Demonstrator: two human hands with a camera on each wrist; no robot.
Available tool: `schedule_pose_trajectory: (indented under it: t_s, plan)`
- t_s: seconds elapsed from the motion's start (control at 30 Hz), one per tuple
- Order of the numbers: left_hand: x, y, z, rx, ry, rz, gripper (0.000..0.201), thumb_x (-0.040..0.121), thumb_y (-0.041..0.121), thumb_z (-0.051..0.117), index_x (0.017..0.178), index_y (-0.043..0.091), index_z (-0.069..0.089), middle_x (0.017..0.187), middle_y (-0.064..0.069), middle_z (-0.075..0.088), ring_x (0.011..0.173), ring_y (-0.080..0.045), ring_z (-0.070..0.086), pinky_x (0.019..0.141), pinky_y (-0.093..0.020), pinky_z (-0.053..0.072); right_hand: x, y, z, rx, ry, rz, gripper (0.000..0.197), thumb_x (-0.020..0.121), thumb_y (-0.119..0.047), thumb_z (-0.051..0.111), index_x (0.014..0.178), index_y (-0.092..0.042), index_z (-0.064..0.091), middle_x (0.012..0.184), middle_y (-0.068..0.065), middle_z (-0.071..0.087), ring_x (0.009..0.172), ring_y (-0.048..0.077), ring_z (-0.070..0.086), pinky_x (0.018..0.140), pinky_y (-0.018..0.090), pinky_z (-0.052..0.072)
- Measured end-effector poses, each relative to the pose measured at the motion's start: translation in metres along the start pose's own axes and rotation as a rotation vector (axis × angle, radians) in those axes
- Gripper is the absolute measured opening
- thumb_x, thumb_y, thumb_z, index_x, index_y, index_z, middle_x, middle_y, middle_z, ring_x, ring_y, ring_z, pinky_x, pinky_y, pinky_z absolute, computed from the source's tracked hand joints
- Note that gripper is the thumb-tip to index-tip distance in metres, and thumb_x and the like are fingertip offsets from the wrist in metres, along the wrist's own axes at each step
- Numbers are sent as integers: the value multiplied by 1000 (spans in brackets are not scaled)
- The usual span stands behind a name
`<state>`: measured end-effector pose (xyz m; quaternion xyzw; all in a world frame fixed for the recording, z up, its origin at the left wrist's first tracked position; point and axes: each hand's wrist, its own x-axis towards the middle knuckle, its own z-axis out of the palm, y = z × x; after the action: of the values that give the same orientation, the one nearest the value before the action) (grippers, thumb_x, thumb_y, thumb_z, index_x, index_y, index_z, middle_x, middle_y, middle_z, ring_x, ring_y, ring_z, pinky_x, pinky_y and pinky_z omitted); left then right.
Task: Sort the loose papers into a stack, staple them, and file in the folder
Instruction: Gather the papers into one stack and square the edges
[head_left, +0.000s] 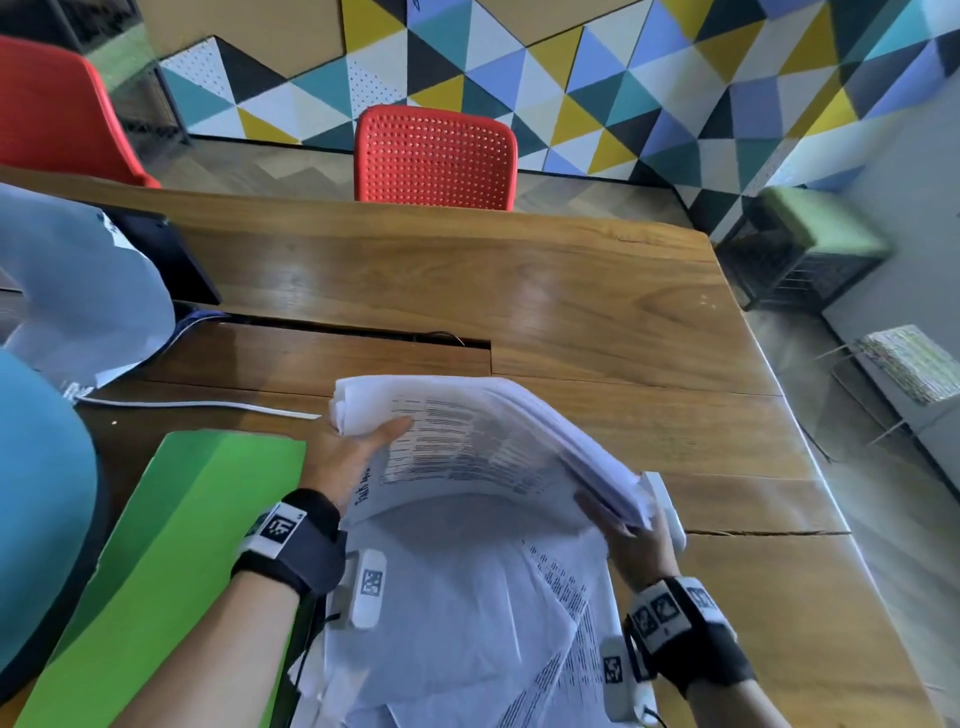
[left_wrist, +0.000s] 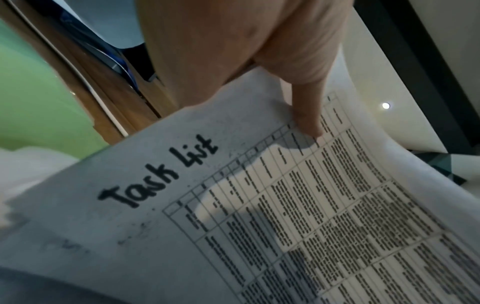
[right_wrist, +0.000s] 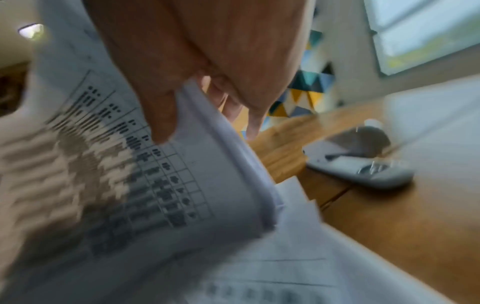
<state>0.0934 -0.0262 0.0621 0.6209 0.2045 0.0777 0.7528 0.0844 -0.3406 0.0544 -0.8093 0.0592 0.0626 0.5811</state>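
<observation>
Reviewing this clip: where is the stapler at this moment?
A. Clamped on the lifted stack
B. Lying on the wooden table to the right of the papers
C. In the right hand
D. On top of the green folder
B. The stapler lies on the wooden table beside the papers, while the left hand and right hand both hold the lifted stack; the green folder has nothing on it.

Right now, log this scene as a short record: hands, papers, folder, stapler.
left hand: grips the lifted stack's left edge, thumb on top
right hand: grips its right edge
paper stack: held above the table, top sheet headed "Task List"
loose papers: spread underneath
green folder: on table, left
stapler: on table, right, untouched
</observation>
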Motion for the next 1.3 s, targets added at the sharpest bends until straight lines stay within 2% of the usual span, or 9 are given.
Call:
schedule_pose_trajectory:
  t_s: [0.1, 0.3, 0.47, 0.73, 0.9, 1.0, 1.1, 1.2, 1.3]
  plan:
    - [-4, 13, 1, -7, -56, 105, 34, 62, 4, 88, 92, 13, 76, 94, -7, 79, 87, -21, 74, 85, -39, 58, 6, -20, -4, 61, 162, -102, 14, 73, -28, 76, 85, -24, 71, 71, -14, 72, 59, -6, 62, 63, 18, 48]
    - [3, 2, -19, 14, -38, 57, 51, 51, 20, 94, 95, 10, 72, 94, -6, 78, 89, -23, 73, 85, -39, 57, 0, -20, -9, 226, 81, -202, 51, 69, 6, 82, 114, -8, 62, 98, -2, 76, 88, 7, 70, 72, 18, 54]
    - [2, -4, 0, 41, 12, 15, 22, 66, 0, 85, 76, 18, 78, 82, 3, 79, 78, -11, 74, 86, -34, 55, 10, -19, 1, 40, 230, -236, 18, 85, 1, 71, 94, -14, 67, 77, -10, 68, 72, 4, 58, 72, 32, 47]
    - [7, -10, 6, 104, -61, -25, 33, 70, 10, 85, 101, 6, 74, 94, -3, 79, 86, -13, 74, 82, -28, 55, 12, -26, -1, -487, 302, -624, 43, 92, 2, 55, 133, -8, 58, 128, 13, 58, 116, 8, 52, 100, 6, 33]
    - [7, -9, 15, 317, 6, 8, 40, 73, 46, 76, 61, 9, 67, 41, 10, 55, 37, -8, 45, 50, -19, 37, 14, -15, -10, -560, 277, -403, 55, 90, -11, 65, 142, -12, 45, 131, 10, 55, 110, 20, 62, 86, 31, 49]
    - [4, 12, 17, 377, -105, 138, 41, 75, 46, 75, 87, 7, 76, 98, -1, 77, 75, -15, 67, 76, -35, 54, 21, -29, -21, -735, 266, -396, 89, 79, -32, 78, 150, -11, 29, 137, 14, 51, 119, 31, 57, 95, 36, 44]
    - [-8, 55, 27, 526, -323, 487, 6, 81, 26, 75, 84, 32, 74, 76, 26, 69, 65, 2, 61, 66, -32, 56, 23, -61, -25, -847, 240, -500, 107, 75, -47, 78, 156, -16, 15, 154, 9, 37, 139, 26, 37, 115, 54, 27]
    - [-17, 94, 41, 548, -452, 646, 8, 82, 23, 76, 82, 31, 76, 70, 15, 71, 59, -5, 62, 52, -28, 48, 15, -82, -14, -737, 83, -633, 83, 86, -34, 71, 153, -13, 28, 137, 6, 59, 115, 18, 55, 95, 36, 46]
    - [-19, 106, 43, 496, -382, 702, 8, 80, 28, 74, 83, 22, 79, 67, 9, 69, 60, 1, 56, 56, -17, 42, 5, -87, -4, -675, 97, -734, 16, 95, -29, 57, 110, -21, 58, 71, -7, 60, 61, 21, 57, 54, 22, 38]
